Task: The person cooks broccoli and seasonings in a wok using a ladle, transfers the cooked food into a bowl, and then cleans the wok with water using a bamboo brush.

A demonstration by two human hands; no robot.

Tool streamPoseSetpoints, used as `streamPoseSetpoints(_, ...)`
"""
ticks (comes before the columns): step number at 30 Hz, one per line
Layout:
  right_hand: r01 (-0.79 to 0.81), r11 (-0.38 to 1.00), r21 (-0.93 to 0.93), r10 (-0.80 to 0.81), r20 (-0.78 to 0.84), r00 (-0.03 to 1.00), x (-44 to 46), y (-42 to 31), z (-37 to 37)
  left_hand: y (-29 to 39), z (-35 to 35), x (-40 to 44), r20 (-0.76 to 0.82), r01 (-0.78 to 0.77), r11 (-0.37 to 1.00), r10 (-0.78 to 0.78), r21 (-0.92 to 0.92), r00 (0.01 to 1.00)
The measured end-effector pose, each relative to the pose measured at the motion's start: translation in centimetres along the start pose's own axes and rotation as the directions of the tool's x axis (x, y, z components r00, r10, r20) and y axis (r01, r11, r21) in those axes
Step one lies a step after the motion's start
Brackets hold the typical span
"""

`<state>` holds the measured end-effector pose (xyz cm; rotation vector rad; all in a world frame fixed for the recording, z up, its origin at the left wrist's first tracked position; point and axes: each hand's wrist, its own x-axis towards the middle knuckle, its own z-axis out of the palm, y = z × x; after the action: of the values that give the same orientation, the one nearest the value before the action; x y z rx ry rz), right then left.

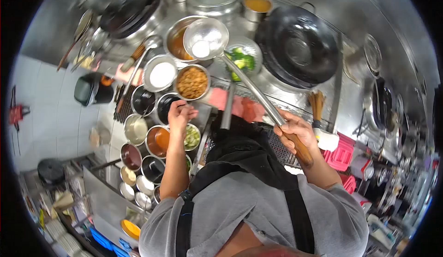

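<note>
My right hand [295, 130] is wrapped round the wooden handle of a large metal ladle [254, 88]. Its round bowl hangs at upper centre, with a bright white patch inside that may be contents or glare. My left hand [181, 114] has its fingers curled together beside a dark-filled pot [167, 107]; anything between them is too small to make out. Just above that hand sits a bowl of brown chunks [192, 82]. A pot of orange-red sauce [158, 140] and a container of chopped green pieces [192, 137] lie below it.
A black wok [297, 47] stands on the stove at upper right, with a bamboo brush [317, 104] near it. Broccoli [242, 60] sits in a strainer behind the ladle. A bowl of white contents [161, 75] and several seasoning pots fill the left. Pink baskets [340, 153] are at right.
</note>
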<state>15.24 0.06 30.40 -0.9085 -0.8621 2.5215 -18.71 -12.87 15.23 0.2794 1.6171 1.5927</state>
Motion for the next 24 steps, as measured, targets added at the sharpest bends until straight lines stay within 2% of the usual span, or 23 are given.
streamPoseSetpoints(3, 0.079, 0.997, 0.012, -0.077, -0.102, 0.992, -4.2, -2.6, -5.4, -0.8, 4.2, -0.4, 0.01, -0.044, 0.999, 0.044, 0.003, 0.999)
streamPoseSetpoints(6, 0.123, 0.984, -0.127, -0.15, -0.23, 0.961, -7.1, -5.9, -11.4, -1.9, 9.3, -1.7, 0.016, -0.041, 0.999, 0.041, -0.005, 0.999)
streamPoseSetpoints(7, 0.128, 0.984, -0.125, -0.154, -0.229, 0.961, -7.4, -6.9, -13.3, -2.4, 11.2, -2.3, 0.015, -0.03, 0.999, 0.03, -0.031, 0.999)
streamPoseSetpoints(9, 0.07, 0.881, -0.468, -0.246, -0.327, 0.913, -7.2, -8.6, -17.3, -4.1, 14.8, -3.0, 0.021, 0.016, 1.0, -0.016, 0.001, 1.0)
streamPoseSetpoints(10, 0.007, 0.843, -0.538, -0.245, -0.371, 0.896, -7.1, -9.4, -19.2, -4.9, 16.6, -3.4, 0.074, 0.029, 1.0, -0.029, -0.002, 0.997)
streamPoseSetpoints(11, -0.001, 0.845, -0.535, -0.238, -0.377, 0.895, -6.7, -9.6, -21.6, -5.6, 18.1, -3.9, 0.124, 0.045, 0.999, -0.044, -0.005, 0.991)
streamPoseSetpoints(12, -0.001, 0.733, -0.68, -0.344, -0.372, 0.862, -6.1, -9.9, -23.0, -5.9, 19.5, -4.6, 0.144, 0.027, 0.999, -0.03, 0.026, 0.989)
streamPoseSetpoints(14, -0.09, 0.581, -0.809, -0.411, -0.386, 0.826, -6.3, -10.8, -24.6, -6.1, 21.2, -5.6, 0.156, 0.033, 0.999, -0.038, 0.04, 0.987)
streamPoseSetpoints(15, -0.095, 0.58, -0.809, -0.404, -0.387, 0.829, -6.4, -11.2, -24.4, -6.3, 21.4, -6.2, 0.171, 0.04, 0.998, -0.049, 0.056, 0.984)
streamPoseSetpoints(17, -0.339, 0.154, -0.928, -0.507, -0.369, 0.779, -6.6, -11.5, -24.3, -6.9, 21.1, -6.9, 0.158, 0.065, 0.997, -0.07, 0.036, 0.985)
streamPoseSetpoints(18, -0.341, 0.152, -0.928, -0.505, -0.369, 0.78, -6.6, -11.0, -24.7, -7.1, 20.7, -7.2, 0.134, 0.071, 0.997, -0.076, 0.038, 0.988)
streamPoseSetpoints(20, -0.289, 0.041, -0.956, -0.667, -0.241, 0.705, -5.8, -8.7, -26.6, -7.6, 19.1, -6.9, 0.097, 0.083, 0.995, -0.089, 0.061, 0.991)
streamPoseSetpoints(21, -0.29, 0.038, -0.956, -0.669, -0.24, 0.704, -5.4, -7.3, -27.7, -7.6, 18.0, -6.7, 0.099, 0.082, 0.995, -0.088, 0.059, 0.991)
streamPoseSetpoints(23, -0.162, -0.164, -0.973, -0.8, 0.035, 0.6, -4.2, -5.6, -29.1, -7.1, 16.0, -5.5, 0.085, 0.041, 0.999, -0.042, 0.013, 0.996)
streamPoseSetpoints(24, -0.167, -0.108, -0.98, -0.775, -0.022, 0.631, -3.8, -5.3, -28.3, -6.6, 14.9, -4.6, 0.076, 0.011, 0.998, -0.016, 0.066, 0.997)
